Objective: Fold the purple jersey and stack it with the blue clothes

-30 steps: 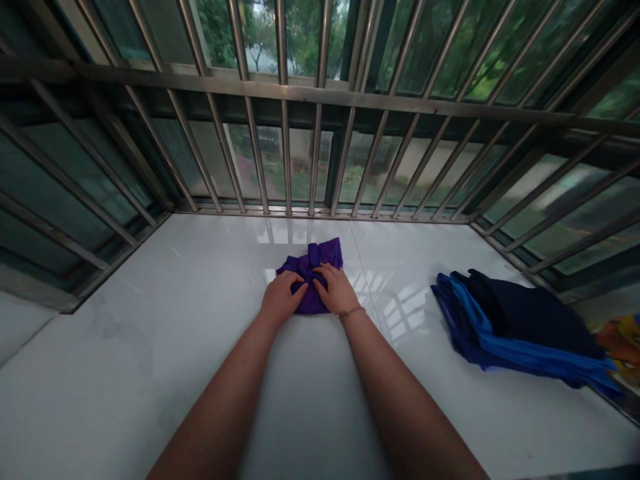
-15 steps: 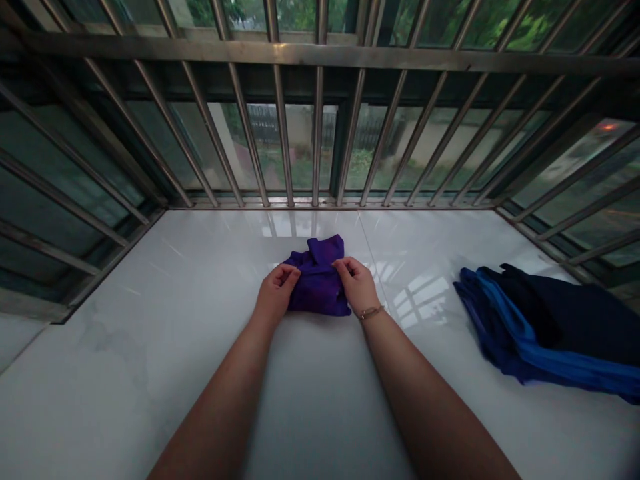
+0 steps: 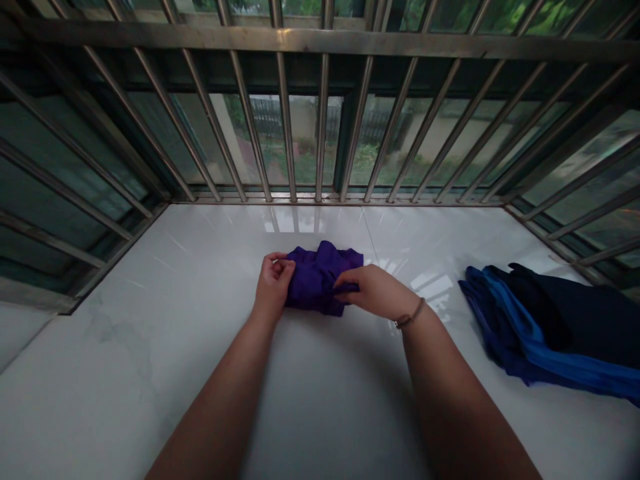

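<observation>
A small crumpled purple cloth (image 3: 320,275) lies on the glossy white marble sill (image 3: 150,320), near the middle. My left hand (image 3: 273,285) pinches the cloth's left edge, fingers closed on the fabric. My right hand (image 3: 375,292) lies across the cloth's right side with its fingers closed on the fabric; a thin bracelet circles that wrist. Both forearms reach in from the bottom of the view.
A pile of folded blue and dark navy clothes (image 3: 550,327) lies at the right on the sill. Steel window bars (image 3: 320,120) fence the back and both sides. Glass panes and greenery stand behind them.
The right hand has slid from the cloth's top right corner to lie across its right side, wrist turned outward. The left hand moved slightly left with the edge. The cloth has spread wider.
</observation>
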Available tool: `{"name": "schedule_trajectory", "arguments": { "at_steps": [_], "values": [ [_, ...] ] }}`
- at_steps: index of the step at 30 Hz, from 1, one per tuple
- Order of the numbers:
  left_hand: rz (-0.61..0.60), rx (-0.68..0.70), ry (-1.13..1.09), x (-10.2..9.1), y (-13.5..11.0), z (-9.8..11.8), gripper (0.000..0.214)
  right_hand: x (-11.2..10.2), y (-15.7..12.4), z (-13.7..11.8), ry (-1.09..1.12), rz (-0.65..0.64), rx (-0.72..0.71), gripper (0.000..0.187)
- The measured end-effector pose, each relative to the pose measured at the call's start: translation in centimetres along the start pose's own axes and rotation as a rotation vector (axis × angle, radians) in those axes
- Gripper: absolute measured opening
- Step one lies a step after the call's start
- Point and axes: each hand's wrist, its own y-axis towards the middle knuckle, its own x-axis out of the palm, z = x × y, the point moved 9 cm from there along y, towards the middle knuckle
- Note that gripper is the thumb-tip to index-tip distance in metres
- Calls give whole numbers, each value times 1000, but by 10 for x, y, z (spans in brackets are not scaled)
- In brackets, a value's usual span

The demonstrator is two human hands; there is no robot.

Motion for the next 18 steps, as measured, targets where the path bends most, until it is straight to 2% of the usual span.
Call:
{"name": "schedule_trajectory", "arguments": {
  "at_steps": [2,4,6,8,10,11,13,15,18],
  "values": [
    [-217,157,131,24,-11,15,70,-20,-4,-11,62,193,-34,16],
    [-433,272,287,49,-28,23,86,-30,-8,-18,185,324,-52,19],
    [-537,329,412,64,-39,23,87,-31,-10,-19,314,390,-26,18],
    [-522,331,463,67,-40,23,66,-32,-12,-17,423,455,11,17],
    [-426,266,459,58,-32,21,42,-39,-16,-14,537,561,20,21],
    [-359,217,432,51,-27,19,38,-44,-20,-13,590,627,21,23],
    [-223,112,314,33,-17,16,43,-58,-30,-10,667,745,46,27],
    [-152,13,133,21,-11,10,54,-70,-42,-7,690,789,100,34],
    [-212,-161,-66,24,-12,-3,50,-92,-63,-8,614,764,126,49]
  ]
}}
